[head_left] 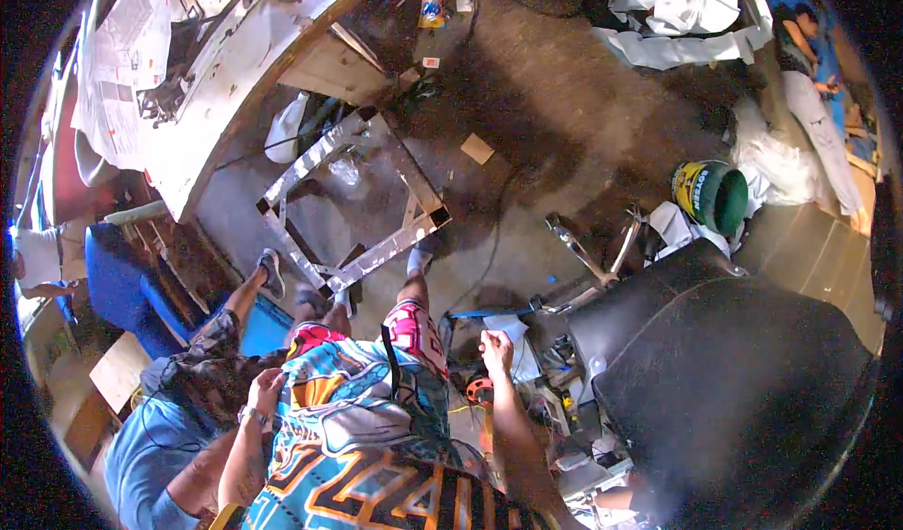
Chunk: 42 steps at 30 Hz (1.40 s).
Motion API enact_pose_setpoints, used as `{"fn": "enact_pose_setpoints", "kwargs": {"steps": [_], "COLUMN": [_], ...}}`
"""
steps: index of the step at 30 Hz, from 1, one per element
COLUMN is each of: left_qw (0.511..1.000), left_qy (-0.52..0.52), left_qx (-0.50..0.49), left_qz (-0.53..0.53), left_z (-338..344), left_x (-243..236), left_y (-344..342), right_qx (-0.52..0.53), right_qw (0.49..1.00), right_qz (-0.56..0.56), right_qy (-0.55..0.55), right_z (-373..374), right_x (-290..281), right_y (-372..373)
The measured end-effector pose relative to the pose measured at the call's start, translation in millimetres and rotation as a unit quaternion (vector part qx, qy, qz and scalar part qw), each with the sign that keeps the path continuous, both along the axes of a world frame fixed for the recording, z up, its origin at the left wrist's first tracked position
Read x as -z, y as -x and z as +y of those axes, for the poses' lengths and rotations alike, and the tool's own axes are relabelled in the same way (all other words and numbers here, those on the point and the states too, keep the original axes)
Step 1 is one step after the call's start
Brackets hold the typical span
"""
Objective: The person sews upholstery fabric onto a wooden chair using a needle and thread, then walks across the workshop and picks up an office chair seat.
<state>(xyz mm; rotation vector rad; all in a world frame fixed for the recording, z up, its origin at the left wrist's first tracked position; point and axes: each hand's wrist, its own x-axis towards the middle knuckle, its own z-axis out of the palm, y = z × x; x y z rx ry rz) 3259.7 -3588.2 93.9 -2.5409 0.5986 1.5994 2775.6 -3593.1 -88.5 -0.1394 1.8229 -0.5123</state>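
My left hand (266,392) is beside the edge of my colourful jersey (367,408), its fingers curled in; whether anything small is in them is hidden. My right hand (497,353) is raised to the right of my body, fingers bent together in a pinch, above a sheet of pale paper (520,349); what it holds, if anything, is too small to make out. In front of my feet a square wooden frame (381,255) with dark corners and white-smeared rails lies on the floor, one foot close to its near edge.
A white-topped workbench (216,88) stands at the left. Close on my left is another person in a blue shirt (155,459), beside a blue padded piece (118,285). To the right are a large black upholstered piece (734,379), a green bucket (729,201) and tool clutter (564,389).
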Motion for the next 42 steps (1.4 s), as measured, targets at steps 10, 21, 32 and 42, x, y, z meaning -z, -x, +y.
{"fn": "enact_pose_setpoints", "kwargs": {"steps": [10,21,32,42], "left_qw": [0.998,0.995,0.976,0.897], "left_qy": [0.059,0.09,0.088,0.151], "left_qx": [0.025,-0.034,-0.195,-0.412], "left_qz": [0.004,-0.037,0.046,-0.046], "left_z": [42,190,271,480], "left_x": [9,57,72,81], "left_y": [-7,-55,-195,-316], "right_qx": [-0.002,-0.151,-0.16,-0.391], "right_qw": [0.999,0.985,0.983,0.913], "right_qz": [-0.011,0.01,0.089,0.088], "right_qy": [0.038,0.082,0.022,0.076], "right_z": [14,42,107,74], "right_x": [17,0,-79,-132], "right_y": [6,-19,-178,-351]}}
